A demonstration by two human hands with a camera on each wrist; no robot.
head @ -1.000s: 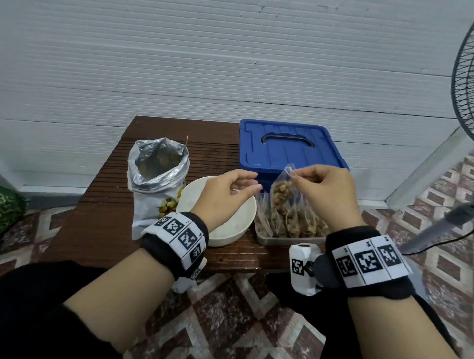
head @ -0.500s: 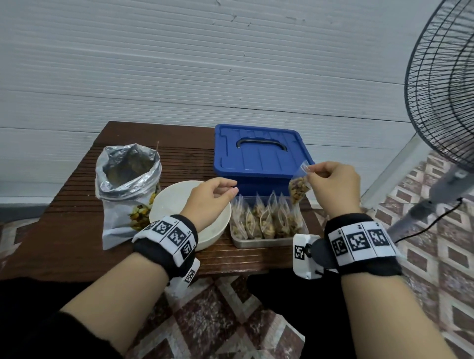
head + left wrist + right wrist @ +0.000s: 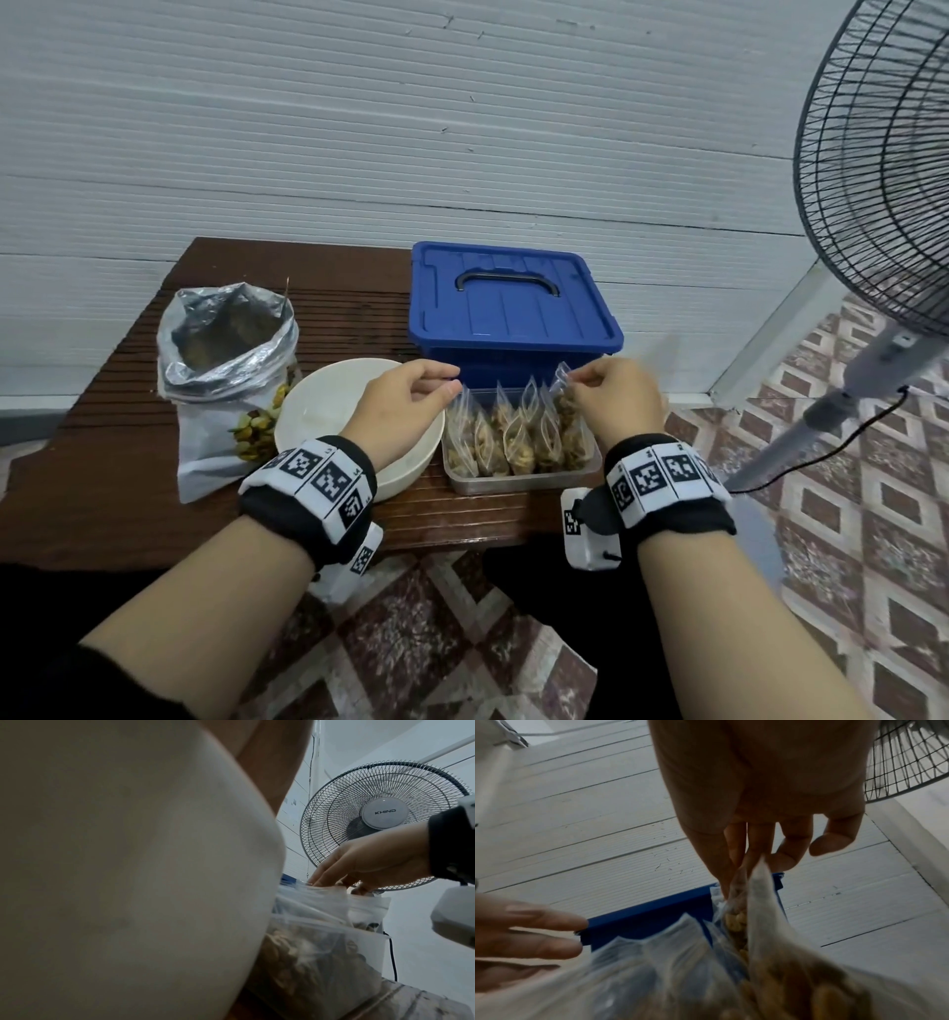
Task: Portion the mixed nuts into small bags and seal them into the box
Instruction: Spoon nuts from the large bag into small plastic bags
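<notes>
Here right fingers [image 3: 754,850] pinch bag [image 3: 762,902] top.

A row of small clear bags [image 3: 518,442], each filled with brown mixed nuts, stands upright in a shallow clear tray [image 3: 518,480] on the table. The rightmost bag [image 3: 564,395] is pinched at its top edge. Directly behind the tray sits the blue box [image 3: 508,313], its lid on and its dark handle lying flat. To the left, the large foil nut bag [image 3: 226,375] stands open.
</notes>
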